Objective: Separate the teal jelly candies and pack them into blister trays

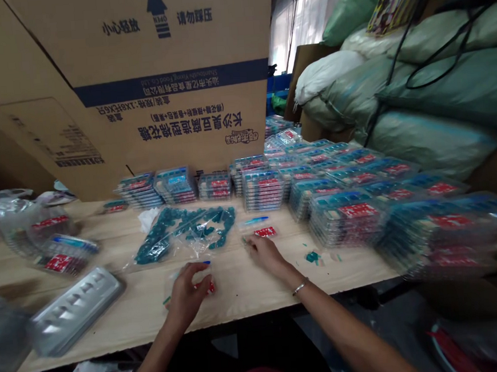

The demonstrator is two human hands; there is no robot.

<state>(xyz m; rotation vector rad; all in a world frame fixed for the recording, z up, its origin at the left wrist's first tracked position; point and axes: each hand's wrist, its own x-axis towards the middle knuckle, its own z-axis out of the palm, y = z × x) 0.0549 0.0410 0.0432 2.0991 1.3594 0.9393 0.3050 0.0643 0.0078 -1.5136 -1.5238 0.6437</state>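
Observation:
My left hand (188, 291) grips a small clear plastic packet (198, 284) with a red mark and a blue tip showing past the fingers. My right hand (266, 252) rests on the wooden table (240, 292), its fingertips by a tiny teal bit (245, 241). Just beyond them lie a red-labelled clear packet (264, 231) and a blue stick (256, 220). Between my hands and the far stacks sits a clear bag of teal pieces (183, 234). Loose teal scraps (312, 256) lie to the right of my right hand.
Tall stacks of plastic trays with red labels (345, 213) cover the table's right and back. A silver moulded tray (75, 311) and loose packs (62, 255) lie at left. A printed cardboard carton (156, 61) stands behind, with large stuffed sacks (431, 97) at right.

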